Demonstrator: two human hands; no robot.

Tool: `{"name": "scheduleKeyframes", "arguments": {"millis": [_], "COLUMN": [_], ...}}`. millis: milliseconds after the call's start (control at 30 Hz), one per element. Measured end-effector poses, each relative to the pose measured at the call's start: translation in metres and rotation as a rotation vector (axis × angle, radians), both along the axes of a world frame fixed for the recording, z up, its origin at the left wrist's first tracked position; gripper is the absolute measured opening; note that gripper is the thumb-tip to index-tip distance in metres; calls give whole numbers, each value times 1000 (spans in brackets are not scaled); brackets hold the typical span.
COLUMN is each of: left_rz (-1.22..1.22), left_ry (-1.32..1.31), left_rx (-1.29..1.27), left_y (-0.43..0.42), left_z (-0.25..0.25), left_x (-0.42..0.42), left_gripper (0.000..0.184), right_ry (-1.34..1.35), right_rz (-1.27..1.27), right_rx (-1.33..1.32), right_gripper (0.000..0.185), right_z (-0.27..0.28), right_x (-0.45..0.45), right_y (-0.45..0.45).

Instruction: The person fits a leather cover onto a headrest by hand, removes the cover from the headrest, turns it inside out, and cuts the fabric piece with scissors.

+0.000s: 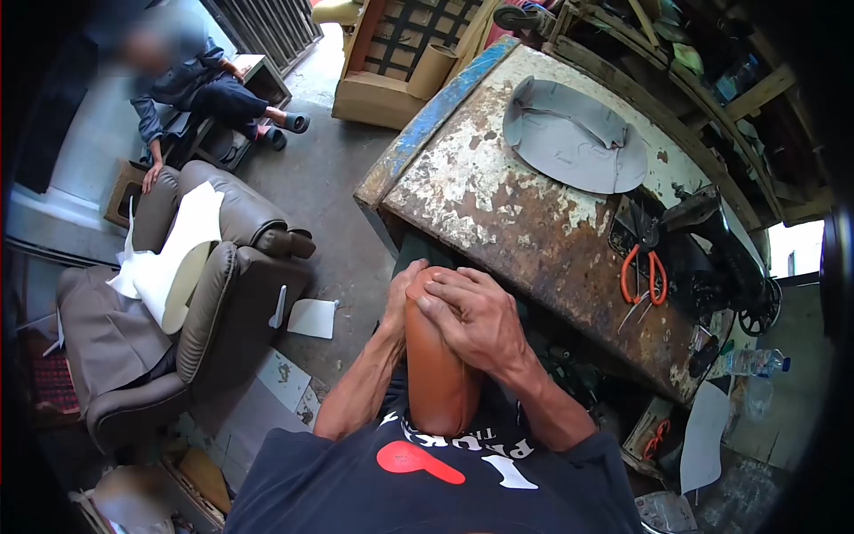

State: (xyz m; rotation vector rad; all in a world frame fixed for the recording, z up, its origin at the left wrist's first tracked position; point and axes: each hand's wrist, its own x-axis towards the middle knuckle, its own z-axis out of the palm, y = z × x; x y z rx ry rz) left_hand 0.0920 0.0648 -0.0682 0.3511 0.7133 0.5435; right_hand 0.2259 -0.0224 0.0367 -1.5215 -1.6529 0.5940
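An elongated orange-brown padded piece (436,369) with a smooth, leather-like surface rests against the person's dark shirt, its rounded far end pointing forward. My left hand (399,298) wraps round the left side of that far end, with its fingers partly hidden behind the piece. Over the top and right side lies my right hand (478,319), its fingers bent and pressed on the surface. The underside of the piece is out of sight.
A worn workbench (498,222) holds a grey cut piece (578,142), orange-handled pliers (644,274) and a black sewing machine (712,240). At left stands a brown armchair (227,303) with white sheets (191,258). Another person (200,89) sits at upper left.
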Motion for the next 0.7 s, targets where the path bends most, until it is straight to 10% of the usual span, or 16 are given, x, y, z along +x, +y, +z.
{"name": "scheduleKeyframes", "arguments": {"millis": [67,167,200,267,367,433,700], "left_rz": [-34,-203,15,26,42,-88,-45], "left_ry": [-52,559,323,351,126,388,6], "left_rx": [22,1350,728,398,82,460,91], "left_y": [3,4,7,7,20,18,25], "left_z": [-32,-90,-107,-33,-68,-71,-79], "left_x": [-2,-9,-11,-4,-18,-28,-17], "left_gripper": [44,47,44,39,47,44,39], "right_ry": [46,-26,-62,-136,22,25,-1], "right_rz": [-18,22,-136,-228,-198,-173,-27], "right_rx": [-42,-84,-65,-131,-128,-131,-187], "right_gripper": [36,54,70,122,133,142,134], "right_z": [-1,-1,-4,-34,-68,-77,-41], "right_x": [0,-11,-26,-41,-54,-54,-28], "right_y": [2,-8,-19,-49,-93,-108,-114]}}
